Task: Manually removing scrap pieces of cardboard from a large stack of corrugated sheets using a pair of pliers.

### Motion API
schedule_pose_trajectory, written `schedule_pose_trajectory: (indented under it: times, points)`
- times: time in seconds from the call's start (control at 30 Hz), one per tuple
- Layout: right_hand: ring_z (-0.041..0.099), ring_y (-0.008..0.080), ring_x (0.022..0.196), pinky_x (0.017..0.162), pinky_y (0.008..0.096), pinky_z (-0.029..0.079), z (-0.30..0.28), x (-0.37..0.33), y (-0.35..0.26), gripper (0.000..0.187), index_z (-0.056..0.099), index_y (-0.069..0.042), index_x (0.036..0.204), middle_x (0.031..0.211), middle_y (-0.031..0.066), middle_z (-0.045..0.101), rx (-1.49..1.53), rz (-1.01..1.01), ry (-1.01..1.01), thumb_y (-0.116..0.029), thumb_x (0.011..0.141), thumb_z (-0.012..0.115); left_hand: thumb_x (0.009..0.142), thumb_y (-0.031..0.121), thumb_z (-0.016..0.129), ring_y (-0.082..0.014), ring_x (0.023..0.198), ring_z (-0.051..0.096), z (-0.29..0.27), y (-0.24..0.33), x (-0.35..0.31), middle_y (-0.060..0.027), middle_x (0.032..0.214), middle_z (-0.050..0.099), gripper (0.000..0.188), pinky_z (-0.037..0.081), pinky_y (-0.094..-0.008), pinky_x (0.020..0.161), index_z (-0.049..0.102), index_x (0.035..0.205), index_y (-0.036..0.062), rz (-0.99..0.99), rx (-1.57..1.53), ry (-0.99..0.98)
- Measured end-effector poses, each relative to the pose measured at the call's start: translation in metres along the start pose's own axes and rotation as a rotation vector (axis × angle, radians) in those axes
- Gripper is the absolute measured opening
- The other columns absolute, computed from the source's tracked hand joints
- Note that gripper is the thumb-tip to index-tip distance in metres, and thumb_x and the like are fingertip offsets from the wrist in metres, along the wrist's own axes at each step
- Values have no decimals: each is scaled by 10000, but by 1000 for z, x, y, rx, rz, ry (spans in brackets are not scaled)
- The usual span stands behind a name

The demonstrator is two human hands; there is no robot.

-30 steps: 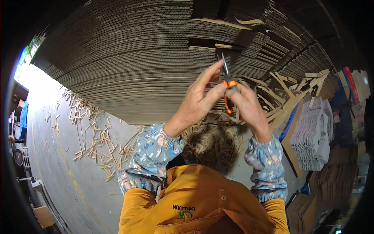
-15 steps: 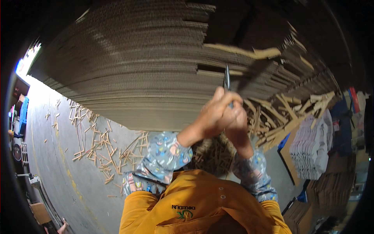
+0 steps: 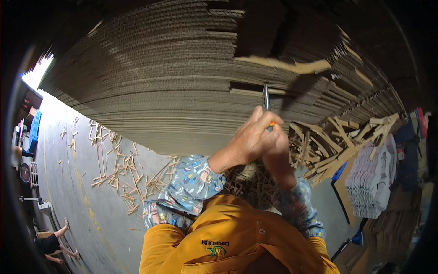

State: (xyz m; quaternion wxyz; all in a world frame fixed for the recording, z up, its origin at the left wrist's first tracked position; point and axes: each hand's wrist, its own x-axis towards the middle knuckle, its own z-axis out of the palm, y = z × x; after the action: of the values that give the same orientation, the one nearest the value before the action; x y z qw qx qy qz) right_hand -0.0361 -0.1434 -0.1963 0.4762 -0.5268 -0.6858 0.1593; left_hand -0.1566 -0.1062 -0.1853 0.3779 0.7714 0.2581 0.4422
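- Pliers, silver nose pointing at a gap in the cardboard stack.
- Left hand, before the stack: fingers curled round the pliers. Right hand, partly beneath: fingers hidden, cannot tell.
- Seemingly partway: loose strips lie beside the stack; its ragged layers remain.
- No container discernible near the stack.

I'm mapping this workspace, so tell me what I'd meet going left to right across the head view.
Blue object, scattered cardboard strips, left hand, stack of pale sheets, red item. Right hand and pliers overlap the left hand, so are left out.
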Motion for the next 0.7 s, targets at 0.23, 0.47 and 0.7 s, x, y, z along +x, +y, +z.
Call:
schedule_pose_trajectory:
  times: [0.23, 0.47, 0.7]
  points:
    - [602, 353, 773, 677, 429, 464, 1, -137, 42, 169, 567, -19, 967, 815, 174, 609, 241, 176, -372, -168, 891, 539, 906, 220, 535, -340, 1017, 541, 59, -25, -137, -200, 1017, 529, 386, 439, -408, 910, 450, 1239, 45, -302, -114, -163]
    - [545, 159, 701, 631, 342, 448, -68, -97, -7, 207, 598, -18, 1032, 796, 67, 615, 201, 394, -640, -150, 872, 594, 975, 186, 487, -130, 824, 584, 27, 12, -123, -35, 814, 596, 558, 454, -275, 835, 226, 1440, 19, -436, -354, 194]
    - [547, 97, 710, 625, 246, 450, -83, -36, -46, 317, 610, 43, 1081, 854, 33, 618, 381, 544, -314, -185, 883, 514, 992, 167, 419, -212, 1070, 564, 26, 27, -84, -165, 1174, 587, 542, 429, -324, 949, 162, 1450, 30, -170, -461, 451]
